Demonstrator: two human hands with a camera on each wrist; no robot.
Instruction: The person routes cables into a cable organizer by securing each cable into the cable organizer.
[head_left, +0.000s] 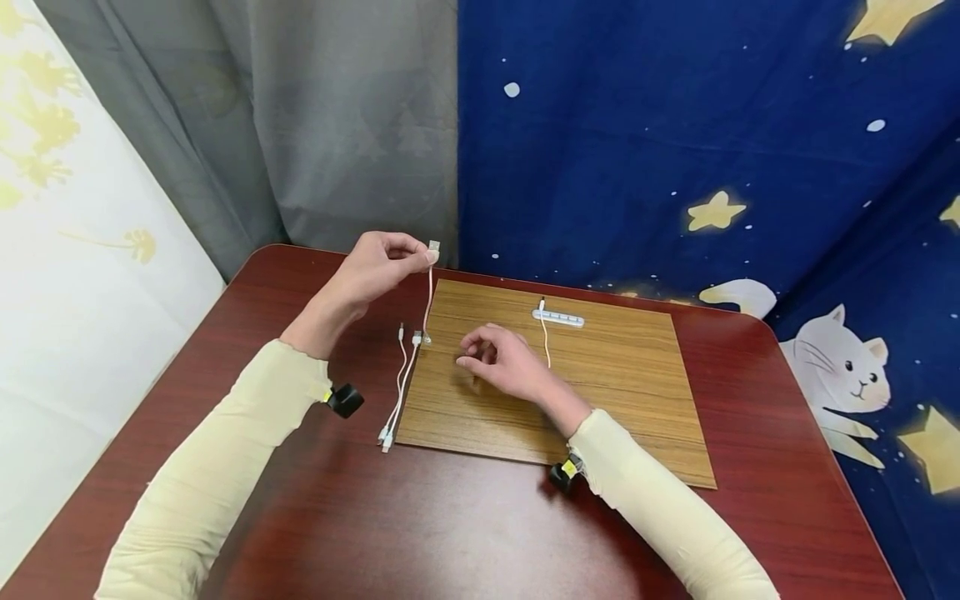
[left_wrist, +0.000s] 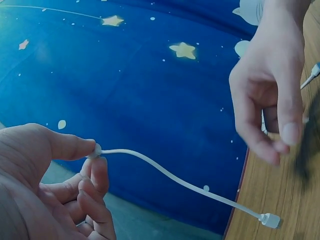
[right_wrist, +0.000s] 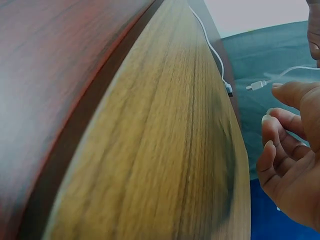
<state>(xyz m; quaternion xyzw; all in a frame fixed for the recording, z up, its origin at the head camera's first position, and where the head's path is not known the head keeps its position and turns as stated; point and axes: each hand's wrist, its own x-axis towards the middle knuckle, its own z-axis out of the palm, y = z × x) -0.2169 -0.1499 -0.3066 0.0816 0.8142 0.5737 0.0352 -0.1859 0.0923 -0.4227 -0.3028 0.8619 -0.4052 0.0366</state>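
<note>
My left hand (head_left: 386,267) pinches the USB plug (head_left: 434,246) of a short white charging cable (head_left: 431,293) between thumb and fingertips, raised over the far left of the table. From there the cable hangs down, its small white connector (left_wrist: 270,220) dangling near the board's left edge in the head view. My right hand (head_left: 510,362) hovers above the wooden board (head_left: 600,400), fingers loosely bent and holding nothing. In the right wrist view the dangling connector (right_wrist: 256,85) appears just beyond the right thumb, apart from it.
Left of the board, more white cables (head_left: 400,375) lie on the dark red table (head_left: 322,500). Near the board's back edge sits a pale slotted cable clip strip (head_left: 562,319), with another white cable (head_left: 546,337) at its left end. Curtains (head_left: 600,150) hang behind the table.
</note>
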